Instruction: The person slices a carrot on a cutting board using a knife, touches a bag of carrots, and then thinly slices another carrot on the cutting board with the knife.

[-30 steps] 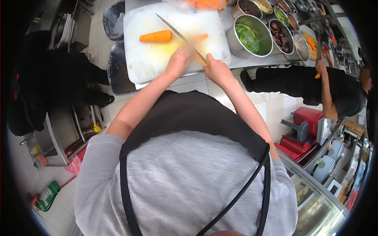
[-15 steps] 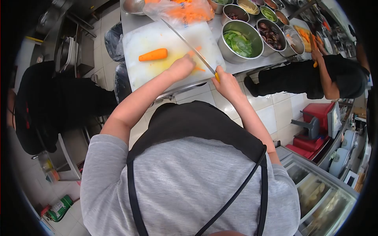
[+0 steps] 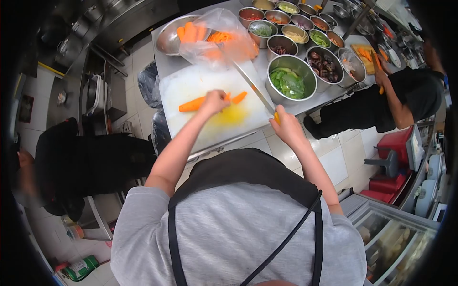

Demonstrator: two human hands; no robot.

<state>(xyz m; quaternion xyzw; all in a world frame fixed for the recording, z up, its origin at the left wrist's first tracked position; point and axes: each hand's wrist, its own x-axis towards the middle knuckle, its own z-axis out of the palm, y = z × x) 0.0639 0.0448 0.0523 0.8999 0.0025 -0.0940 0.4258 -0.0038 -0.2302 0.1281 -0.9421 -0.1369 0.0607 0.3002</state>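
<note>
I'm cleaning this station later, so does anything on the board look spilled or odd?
Yes: a yellow patch on the white cutting board, beside the left hand and nearer the person than the cut carrot piece. It looks odd against the white; perhaps carrot juice.

The carrot [image 3: 192, 104] is orange, the board [image 3: 186, 82] white blotched with yellow, the knife [image 3: 257, 93] silver with a yellow handle [image 3: 276, 117], the leaves [image 3: 287, 82] green, the apron [image 3: 238, 167] black, the shirt [image 3: 248, 229] mottled grey.

The carrot [image 3: 192, 105] lies on the cutting board [image 3: 181, 83], left of the pot [image 3: 307, 66] of greens [image 3: 288, 82].
</note>
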